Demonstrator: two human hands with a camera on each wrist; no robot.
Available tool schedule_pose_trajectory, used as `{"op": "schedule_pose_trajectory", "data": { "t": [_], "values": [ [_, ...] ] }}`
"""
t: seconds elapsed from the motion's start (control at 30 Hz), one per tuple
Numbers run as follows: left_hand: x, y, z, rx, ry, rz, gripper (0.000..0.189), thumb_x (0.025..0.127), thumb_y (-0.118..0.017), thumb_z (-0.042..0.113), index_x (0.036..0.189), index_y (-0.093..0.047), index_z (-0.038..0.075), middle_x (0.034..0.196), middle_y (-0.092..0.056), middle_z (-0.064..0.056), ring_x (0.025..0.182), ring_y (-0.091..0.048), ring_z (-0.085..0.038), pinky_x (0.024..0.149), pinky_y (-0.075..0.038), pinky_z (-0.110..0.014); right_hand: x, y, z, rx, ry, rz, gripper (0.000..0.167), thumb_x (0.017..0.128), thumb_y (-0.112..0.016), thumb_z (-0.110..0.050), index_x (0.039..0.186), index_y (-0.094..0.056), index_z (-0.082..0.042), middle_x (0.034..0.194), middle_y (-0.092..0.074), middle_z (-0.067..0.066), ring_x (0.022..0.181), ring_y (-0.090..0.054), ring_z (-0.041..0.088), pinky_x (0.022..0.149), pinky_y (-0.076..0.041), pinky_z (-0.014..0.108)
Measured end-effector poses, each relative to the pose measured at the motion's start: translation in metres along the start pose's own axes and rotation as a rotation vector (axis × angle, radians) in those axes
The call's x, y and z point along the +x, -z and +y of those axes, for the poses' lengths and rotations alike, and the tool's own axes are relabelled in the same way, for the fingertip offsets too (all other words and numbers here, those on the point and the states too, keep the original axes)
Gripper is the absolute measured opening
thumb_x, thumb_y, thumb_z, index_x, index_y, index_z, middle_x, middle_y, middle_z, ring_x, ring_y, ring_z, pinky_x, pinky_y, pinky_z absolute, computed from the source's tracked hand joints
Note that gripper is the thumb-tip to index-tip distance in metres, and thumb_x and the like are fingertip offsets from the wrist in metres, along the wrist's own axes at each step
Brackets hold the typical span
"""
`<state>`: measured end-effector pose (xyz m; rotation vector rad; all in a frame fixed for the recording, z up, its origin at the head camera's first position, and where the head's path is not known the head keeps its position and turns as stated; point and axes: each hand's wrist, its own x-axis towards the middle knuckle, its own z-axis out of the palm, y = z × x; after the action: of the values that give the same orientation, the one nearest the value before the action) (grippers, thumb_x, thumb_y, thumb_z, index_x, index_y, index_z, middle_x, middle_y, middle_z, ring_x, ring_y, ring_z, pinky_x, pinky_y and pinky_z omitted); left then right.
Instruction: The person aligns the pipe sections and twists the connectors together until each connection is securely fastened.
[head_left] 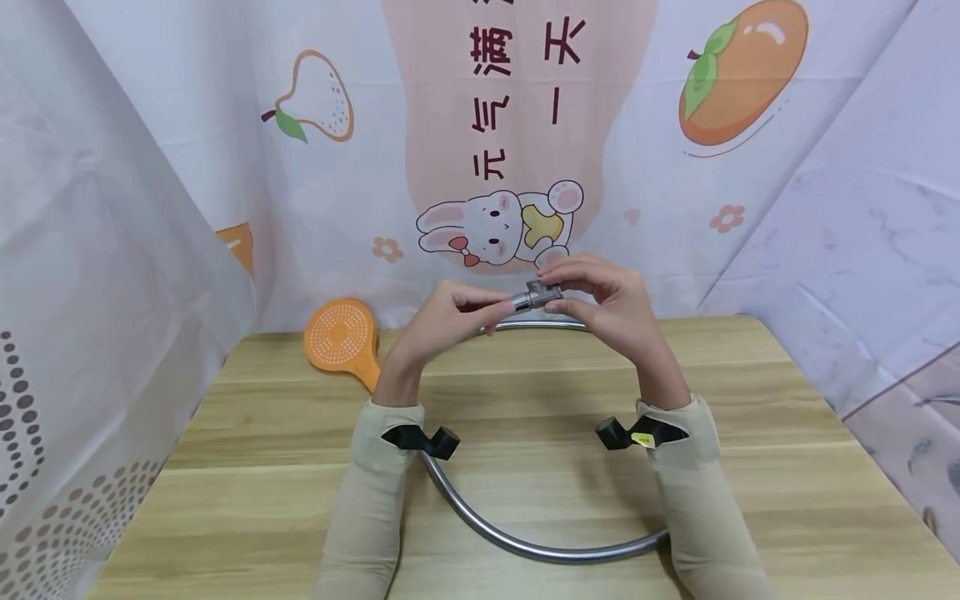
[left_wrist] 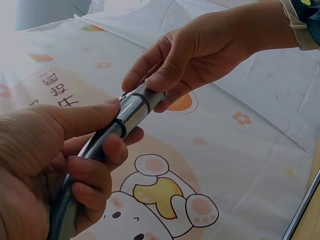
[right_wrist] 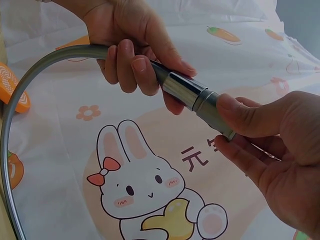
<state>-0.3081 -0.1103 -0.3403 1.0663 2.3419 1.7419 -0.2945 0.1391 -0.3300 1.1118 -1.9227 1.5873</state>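
Note:
In the head view both hands are raised over the far edge of the table, close together. My left hand [head_left: 444, 323] grips a silver shower hose [right_wrist: 79, 51] just behind its chrome end nut [right_wrist: 185, 91], thumb lying along the metal. A short grey metal fitting [head_left: 545, 293] with a side stub meets that nut end to end. My right hand [head_left: 611, 307] pinches the fitting between thumb and fingers, which cover part of it in both wrist views. From the left hand the hose arcs down, and its long loop [head_left: 536, 552] lies on the table beneath the forearms.
An orange shower head [head_left: 340, 336] lies at the table's far left, its handle partly behind the left wrist. The wood-grain table [head_left: 540, 467] ends at a white printed cloth [head_left: 315, 225] hanging behind. Black wrist cameras [head_left: 442, 443] sit on both sleeves.

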Motion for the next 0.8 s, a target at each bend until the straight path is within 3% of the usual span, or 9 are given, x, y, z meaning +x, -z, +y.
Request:
{"op": "schedule_pose_trajectory", "data": {
  "t": [0.3, 0.4, 0.57, 0.8],
  "values": [
    [-0.0001, -0.0013, 0.001, -0.033, -0.031, 0.038, 0.021, 0.097, -0.07, 0.013, 0.115, -0.077, 0.005, 0.064, -0.049, -0.001, 0.057, -0.04, -0.013, 0.049, -0.032, -0.024, -0.0002, 0.0003, -0.0003, 0.0, 0.011, 0.009, 0.034, 0.071, -0.076, 0.028, 0.102, -0.072, 0.013, 0.107, -0.075, 0.003, 0.109, -0.068, 0.016, 0.092, -0.058, 0.028],
    [-0.002, -0.0013, 0.0008, -0.027, -0.031, 0.054, 0.021, 0.096, -0.071, 0.011, 0.115, -0.077, 0.004, 0.069, -0.057, 0.0, 0.06, -0.042, -0.013, 0.051, -0.034, -0.023, -0.0001, -0.0015, 0.0007, 0.008, 0.004, 0.002, 0.034, 0.071, -0.076, 0.027, 0.102, -0.072, 0.013, 0.107, -0.075, 0.005, 0.108, -0.068, 0.016, 0.092, -0.058, 0.029],
    [-0.0023, -0.0022, 0.0014, -0.019, -0.045, 0.082, 0.021, 0.095, -0.072, 0.012, 0.114, -0.078, 0.005, 0.089, -0.074, -0.006, 0.066, -0.047, -0.012, 0.056, -0.038, -0.022, -0.0007, -0.0037, 0.0009, 0.008, -0.02, 0.025, 0.034, 0.071, -0.076, 0.027, 0.102, -0.073, 0.012, 0.107, -0.075, 0.001, 0.107, -0.069, 0.015, 0.092, -0.058, 0.029],
    [-0.0004, -0.0003, 0.0042, -0.01, -0.092, 0.102, 0.02, 0.094, -0.074, 0.011, 0.112, -0.078, 0.005, 0.1, -0.077, -0.012, 0.066, -0.052, -0.014, 0.056, -0.04, -0.022, 0.001, -0.0047, -0.0008, -0.021, -0.041, 0.06, 0.033, 0.071, -0.077, 0.026, 0.101, -0.073, 0.012, 0.104, -0.075, -0.005, 0.104, -0.07, 0.011, 0.089, -0.058, 0.029]
  ]
}}
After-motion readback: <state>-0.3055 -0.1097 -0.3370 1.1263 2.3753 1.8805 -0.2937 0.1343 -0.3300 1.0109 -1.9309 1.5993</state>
